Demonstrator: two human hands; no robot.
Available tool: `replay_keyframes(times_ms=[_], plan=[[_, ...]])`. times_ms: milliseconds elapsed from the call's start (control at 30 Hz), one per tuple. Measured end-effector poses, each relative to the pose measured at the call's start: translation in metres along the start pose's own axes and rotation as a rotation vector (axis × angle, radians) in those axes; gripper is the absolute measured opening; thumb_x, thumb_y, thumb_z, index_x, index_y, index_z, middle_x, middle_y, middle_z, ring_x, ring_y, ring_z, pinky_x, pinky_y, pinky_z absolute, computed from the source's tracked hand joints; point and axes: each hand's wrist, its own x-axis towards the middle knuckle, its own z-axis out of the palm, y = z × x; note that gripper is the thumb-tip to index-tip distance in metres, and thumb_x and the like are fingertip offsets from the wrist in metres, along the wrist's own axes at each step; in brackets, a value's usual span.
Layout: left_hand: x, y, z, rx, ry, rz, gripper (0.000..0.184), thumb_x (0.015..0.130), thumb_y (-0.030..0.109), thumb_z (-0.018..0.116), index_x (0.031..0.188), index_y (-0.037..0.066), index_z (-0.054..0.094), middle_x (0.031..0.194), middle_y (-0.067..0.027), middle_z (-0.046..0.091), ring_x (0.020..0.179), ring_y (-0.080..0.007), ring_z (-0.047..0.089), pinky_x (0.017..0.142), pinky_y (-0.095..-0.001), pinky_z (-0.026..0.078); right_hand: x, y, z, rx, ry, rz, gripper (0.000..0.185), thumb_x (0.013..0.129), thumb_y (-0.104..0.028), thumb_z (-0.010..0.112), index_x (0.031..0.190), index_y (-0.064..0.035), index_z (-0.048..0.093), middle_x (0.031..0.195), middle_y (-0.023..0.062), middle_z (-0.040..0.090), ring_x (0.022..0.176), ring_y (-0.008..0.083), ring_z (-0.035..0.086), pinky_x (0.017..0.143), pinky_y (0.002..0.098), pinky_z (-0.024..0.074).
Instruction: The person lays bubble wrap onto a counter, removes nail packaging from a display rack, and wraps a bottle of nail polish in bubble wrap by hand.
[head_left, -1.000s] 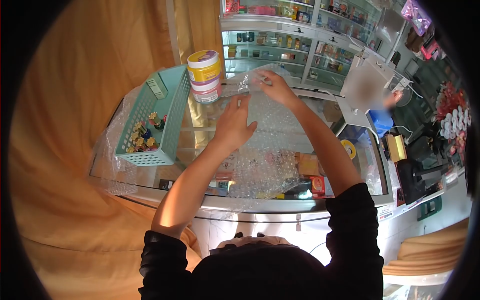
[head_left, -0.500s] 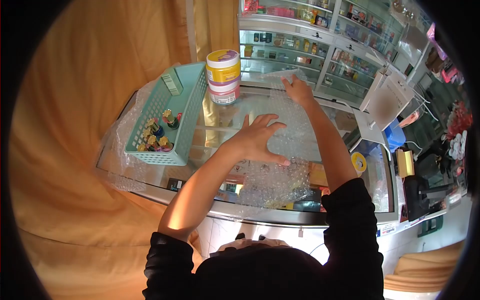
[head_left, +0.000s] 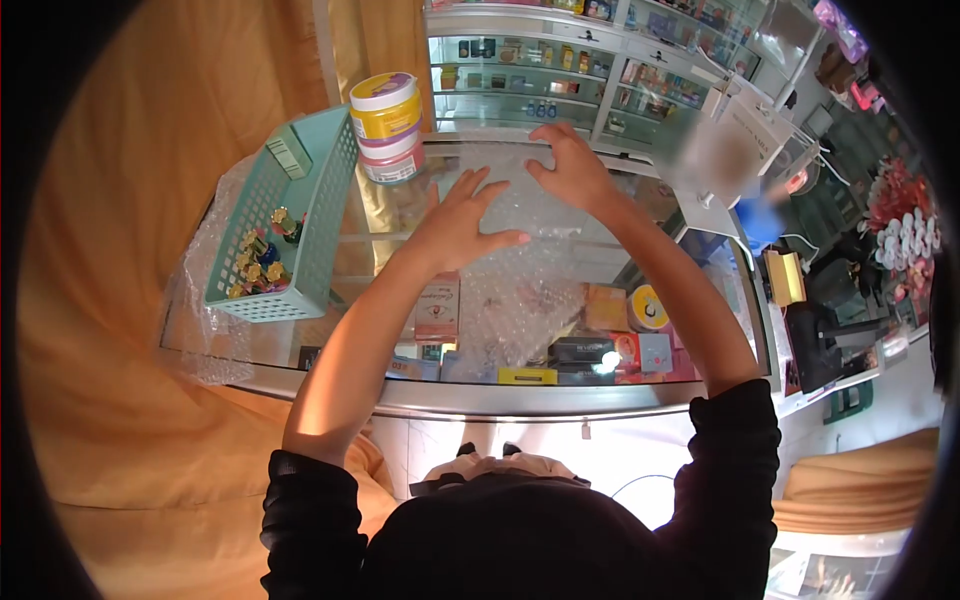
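Observation:
A sheet of clear bubble wrap (head_left: 530,285) lies over the glass counter top (head_left: 385,285) in front of me. My left hand (head_left: 450,230) is open at the left side of the sheet, its fingers spread and its thumb pointing right across the plastic. Near the far end of the bubble wrap is my right hand (head_left: 572,172), fingers bent, with a gap between thumb and forefinger. Neither hand shows anything in its grasp. Whether the fingertips press on the plastic, I cannot tell.
To the left stands a mint-green basket (head_left: 325,190) with several nail polish bottles (head_left: 287,225) and a small box (head_left: 289,152). Beside it, a yellow jar (head_left: 385,108) is stacked on a pink jar (head_left: 392,162). More bubble wrap (head_left: 205,345) lies under the basket. Boxes show beneath the glass.
My right hand has come nearer to my left hand, and its forefinger and thumb are now apart. The bubble wrap's near end has drawn back from the counter's front edge. The view has shifted.

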Motion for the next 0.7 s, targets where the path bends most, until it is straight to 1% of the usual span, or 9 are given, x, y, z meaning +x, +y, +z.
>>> replay_keyframes(times_ms=[100, 133, 200, 267, 400, 467, 500, 567, 700], plan=[[0.004, -0.004, -0.006, -0.005, 0.195, 0.012, 0.058, 0.079, 0.045, 0.069, 0.119, 0.006, 0.054, 0.123, -0.0145, 0.047, 0.117, -0.0339, 0.045, 0.100, -0.0424, 0.034, -0.035, -0.012, -0.009, 0.014, -0.005, -0.080, 0.036, 0.078, -0.024, 0.063, 0.108, -0.0057, 0.057, 0.113, 0.0139, 0.053, 0.101, 0.0322, 0.057, 0.083, 0.0421, 0.0478], [0.003, -0.007, -0.005, -0.005, 0.195, 0.019, 0.058, 0.079, 0.045, 0.069, 0.119, 0.006, 0.054, 0.123, -0.0145, 0.047, 0.117, -0.0339, 0.045, 0.100, -0.0424, 0.034, -0.046, -0.011, -0.011, -0.007, -0.031, -0.172, 0.035, 0.079, -0.023, 0.064, 0.108, -0.0053, 0.057, 0.108, 0.0143, 0.054, 0.098, 0.0329, 0.057, 0.081, 0.0406, 0.0469], [0.003, -0.009, -0.005, -0.084, 0.014, -0.005, 0.064, 0.077, 0.047, 0.069, 0.125, 0.007, 0.051, 0.129, -0.0144, 0.046, 0.124, -0.0333, 0.042, 0.105, -0.0495, 0.029, -0.066, -0.011, -0.010, -0.034, -0.049, -0.262, 0.034, 0.079, -0.022, 0.065, 0.107, -0.0050, 0.057, 0.102, 0.0147, 0.055, 0.095, 0.0336, 0.057, 0.080, 0.0392, 0.0460], [-0.005, 0.001, -0.008, -0.057, -0.016, 0.008, 0.068, 0.077, 0.049, 0.070, 0.127, 0.009, 0.049, 0.133, -0.0147, 0.044, 0.128, -0.0336, 0.038, 0.106, -0.0542, 0.023, -0.082, -0.011, -0.007, -0.222, -0.030, -0.294, 0.033, 0.079, -0.024, 0.065, 0.105, -0.0054, 0.058, 0.101, 0.0140, 0.056, 0.093, 0.0332, 0.058, 0.078, 0.0387, 0.0462], [-0.007, 0.001, -0.015, -0.088, -0.153, 0.082, 0.077, 0.074, 0.052, 0.071, 0.134, 0.012, 0.043, 0.145, -0.0153, 0.034, 0.139, -0.0334, 0.022, 0.108, -0.0647, 0.005, -0.091, -0.024, -0.020, -0.230, -0.121, -0.183, 0.036, 0.078, -0.027, 0.066, 0.104, -0.0041, 0.057, 0.098, 0.0138, 0.057, 0.089, 0.0321, 0.059, 0.074, 0.0390, 0.0471], [-0.006, -0.001, -0.015, -0.125, -0.164, 0.095, 0.081, 0.070, 0.056, 0.071, 0.133, 0.012, 0.045, 0.146, -0.0154, 0.034, 0.140, -0.0337, 0.020, 0.108, -0.0639, 0.004, -0.094, -0.031, -0.026, 0.158, -0.234, 0.045, 0.037, 0.076, -0.023, 0.069, 0.105, -0.0042, 0.056, 0.085, 0.0107, 0.057, 0.082, 0.0245, 0.060, 0.071, 0.0357, 0.0472], [-0.006, -0.002, -0.015, -0.163, -0.179, 0.104, 0.086, 0.067, 0.061, 0.071, 0.133, 0.012, 0.046, 0.147, -0.0154, 0.033, 0.140, -0.0340, 0.018, 0.109, -0.0632, 0.004, -0.094, -0.033, -0.027, 0.154, -0.235, 0.045, 0.037, 0.076, -0.023, 0.069, 0.105, -0.0042, 0.056, 0.085, 0.0107, 0.057, 0.082, 0.0245, 0.060, 0.071, 0.0357, 0.0472], [-0.007, -0.003, -0.014, -0.180, -0.176, 0.108, 0.086, 0.067, 0.060, 0.072, 0.134, 0.013, 0.046, 0.147, -0.0152, 0.033, 0.140, -0.0339, 0.018, 0.109, -0.0628, 0.003, -0.096, -0.037, -0.028, 0.506, -0.308, 0.154, 0.039, 0.076, -0.015, 0.071, 0.110, -0.0064, 0.054, 0.081, 0.0030, 0.055, 0.075, 0.0117, 0.053, 0.068, 0.0279, 0.0450], [-0.006, -0.005, -0.013, -0.205, -0.168, 0.126, 0.088, 0.065, 0.060, 0.073, 0.134, 0.013, 0.045, 0.147, -0.0158, 0.033, 0.140, -0.0338, 0.019, 0.110, -0.0618, 0.002, -0.099, -0.051, -0.033, 0.593, -0.246, 0.191, 0.042, 0.076, -0.010, 0.071, 0.113, -0.0074, 0.052, 0.085, 0.0019, 0.056, 0.076, 0.0108, 0.055, 0.067, 0.0292, 0.0467]])
